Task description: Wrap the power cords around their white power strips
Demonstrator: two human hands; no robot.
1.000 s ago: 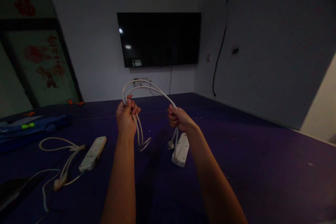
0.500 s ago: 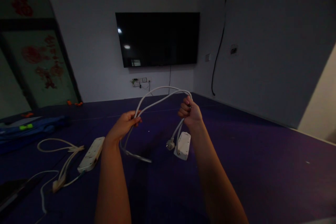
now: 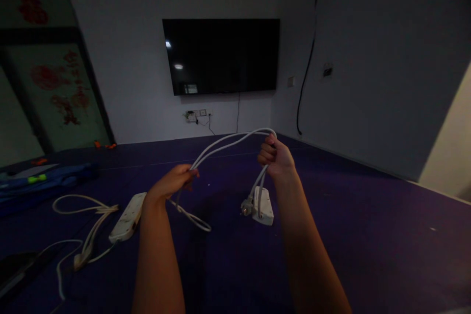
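Note:
A doubled white power cord (image 3: 231, 140) arches between my two hands. My left hand (image 3: 178, 176) is closed around its left part, and a loop of the cord dangles below the fingers. My right hand (image 3: 276, 156) grips the cord's other end in a fist. Beneath that fist hang a plug (image 3: 247, 207) and a small white power strip (image 3: 263, 206), side by side; whether the strip touches the floor I cannot tell.
On the purple floor (image 3: 228, 274) at left lies a second white power strip (image 3: 128, 217) with its bundled cord (image 3: 96, 228). Blue cloth (image 3: 66, 179) lies farther left. A television (image 3: 222, 56) hangs on the far wall, and a black cable (image 3: 306, 78) hangs at right.
My right hand has shifted right with the cord, plug and power strip. The arch between my hands is lower and stretched wider, and the dangling loop has opened out.

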